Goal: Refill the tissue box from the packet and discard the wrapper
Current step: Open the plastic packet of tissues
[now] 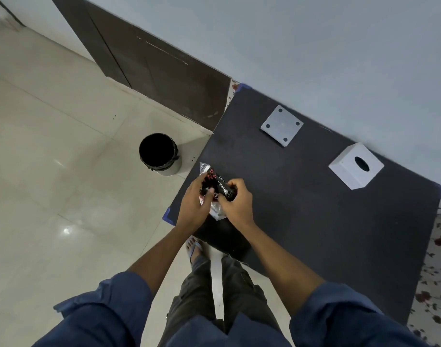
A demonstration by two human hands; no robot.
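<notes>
Head view: left hand and right hand both grip the crumpled wrapper over the table's edge; tissue box at two o'clock; bin at ten o'clock on the floor.

A dark counter stands against a pale wall, blue tape at its corners. A white square plate with four holes lies near its far edge. Floral cloth shows along its right side. Glossy floor tiles and a brown door lie to the left.
</notes>
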